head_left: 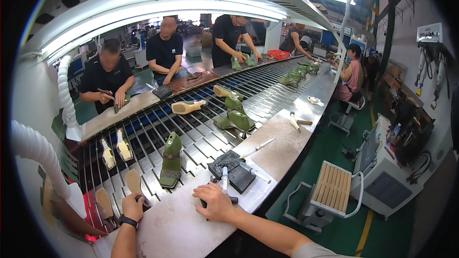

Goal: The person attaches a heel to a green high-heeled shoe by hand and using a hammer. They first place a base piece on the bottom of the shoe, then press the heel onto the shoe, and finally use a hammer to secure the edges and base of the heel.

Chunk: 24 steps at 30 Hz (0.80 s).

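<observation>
My left hand [132, 207], with a dark watch on its wrist, is closed on the heel end of a tan shoe sole [134, 181] at the near edge of the conveyor. On the pale worktop my right hand [215, 202] curls over a dark-handled tool [234, 199]; most of the tool is hidden under the fingers. Close beyond that hand lie a black block [243, 177] and slim clear tubes, one of them a tube [224, 179] by the fingertips. A green heeled shoe [171, 161] stands upright on the conveyor between and beyond my hands.
The slatted conveyor [196, 136] curves away to the right, carrying green shoes [234, 117] and tan soles [189, 107]. A hammer [297, 121] lies on the right worktop. White hoses [45, 162] hang at left. Several co-workers line the far side; a slatted stool [331, 187] stands at right.
</observation>
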### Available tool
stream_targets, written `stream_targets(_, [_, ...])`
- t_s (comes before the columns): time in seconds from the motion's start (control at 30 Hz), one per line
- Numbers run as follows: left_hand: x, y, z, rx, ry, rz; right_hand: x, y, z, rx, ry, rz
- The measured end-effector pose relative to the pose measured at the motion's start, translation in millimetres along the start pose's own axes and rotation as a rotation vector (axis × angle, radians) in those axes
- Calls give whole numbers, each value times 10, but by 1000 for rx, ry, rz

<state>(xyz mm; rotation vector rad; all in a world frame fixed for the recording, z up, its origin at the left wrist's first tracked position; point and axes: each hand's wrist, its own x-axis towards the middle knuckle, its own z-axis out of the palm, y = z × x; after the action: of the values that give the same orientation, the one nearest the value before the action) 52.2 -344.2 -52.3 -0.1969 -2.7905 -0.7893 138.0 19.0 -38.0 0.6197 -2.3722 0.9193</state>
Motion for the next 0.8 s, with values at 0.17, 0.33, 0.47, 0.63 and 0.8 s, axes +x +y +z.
stream_targets(0.17, [42,446,-276,-351,164,-69,230,-427,150,246,87,-1])
stream_targets(0.33, [-230,1110,-360,-676,-13,-30,790,-570,702,703,-276,174])
stream_targets(0.47, [119,1008,-340,-710,-123,-111,729,-230,656,809,-170,324])
stream_targets(0.63, [1300,-28,224,-216,217,-43,755,-353,511,1130,-317,628])
stream_targets(0.8, [2616,-1492,495,49,364,-131,714,-338,760,1434,-511,564])
